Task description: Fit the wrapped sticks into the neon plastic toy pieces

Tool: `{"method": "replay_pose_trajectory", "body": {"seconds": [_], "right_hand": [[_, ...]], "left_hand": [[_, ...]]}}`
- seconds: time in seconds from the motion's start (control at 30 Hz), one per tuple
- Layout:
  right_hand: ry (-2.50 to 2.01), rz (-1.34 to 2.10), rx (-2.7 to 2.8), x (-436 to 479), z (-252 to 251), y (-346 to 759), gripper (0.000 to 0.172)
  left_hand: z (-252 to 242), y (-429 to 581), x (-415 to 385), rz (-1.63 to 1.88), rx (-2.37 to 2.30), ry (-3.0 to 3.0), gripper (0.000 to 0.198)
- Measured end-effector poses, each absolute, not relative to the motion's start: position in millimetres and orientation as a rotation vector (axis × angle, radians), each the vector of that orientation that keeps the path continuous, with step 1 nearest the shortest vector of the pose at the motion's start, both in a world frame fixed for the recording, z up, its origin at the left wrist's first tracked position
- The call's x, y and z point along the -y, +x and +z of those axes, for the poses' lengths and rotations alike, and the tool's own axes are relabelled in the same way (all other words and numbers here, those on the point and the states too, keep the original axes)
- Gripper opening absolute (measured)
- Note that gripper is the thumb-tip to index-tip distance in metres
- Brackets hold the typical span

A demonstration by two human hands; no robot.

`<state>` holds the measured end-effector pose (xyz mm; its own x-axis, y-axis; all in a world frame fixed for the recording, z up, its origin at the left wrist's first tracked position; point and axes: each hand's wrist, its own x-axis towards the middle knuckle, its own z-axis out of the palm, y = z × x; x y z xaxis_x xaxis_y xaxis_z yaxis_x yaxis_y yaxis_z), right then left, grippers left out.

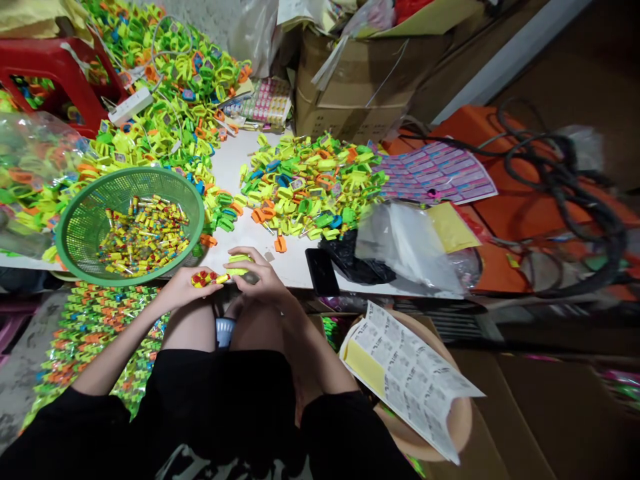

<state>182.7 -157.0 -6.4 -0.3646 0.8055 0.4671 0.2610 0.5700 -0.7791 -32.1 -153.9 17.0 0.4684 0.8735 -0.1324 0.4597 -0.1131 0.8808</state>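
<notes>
Above my lap, my left hand [184, 291] is closed around several small yellow-and-red cylinders [204, 278], one of which sticks out toward the other hand. Close beside it, my right hand [263, 279] grips a neon yellow plastic piece [241, 265] between thumb and fingers. The tip of that piece and the nearest cylinder almost meet; whether they touch is unclear. To the left, a green mesh basket [75, 250] holds a heap of the same yellow-and-red cylinders [145, 243]. Beyond my hands lies a pile of neon yellow, green, orange and blue plastic pieces [310, 183] on the white table [227, 160].
A black phone [323, 271] lies at the table edge beside clear plastic bags [405, 233]. Purple sticker sheets [440, 172] lie farther right. A red stool [35, 60] and white power strip [131, 107] stand among more pieces. Printed sheets [410, 367] rest on a round tub [463, 427].
</notes>
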Motion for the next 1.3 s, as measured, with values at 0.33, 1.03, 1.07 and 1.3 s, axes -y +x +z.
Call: {"method": "replay_pose_trajectory", "body": {"seconds": [0.33, 1.03, 1.07, 1.3], "right_hand": [[-0.825, 0.590, 2.060, 151.6, -18.9, 179.0, 0.021], [-1.538, 0.413, 1.207, 115.7, -10.0, 284.6, 0.041], [-1.508, 0.351, 1.139, 113.1, -17.7, 277.1, 0.043], [-1.418, 0.839, 1.646, 75.0, -117.2, 160.5, 0.036]], "left_hand": [[10.9, -36.5, 152.1, 0.524, -1.128, 1.783, 0.035], [-66.4, -84.8, 159.6, 0.561, -1.302, 1.402, 0.036], [-69.0, -88.8, 159.7, 0.574, -1.314, 1.393, 0.037], [-82.3, -82.4, 163.9, 0.576, -1.243, 1.338, 0.044]]}}
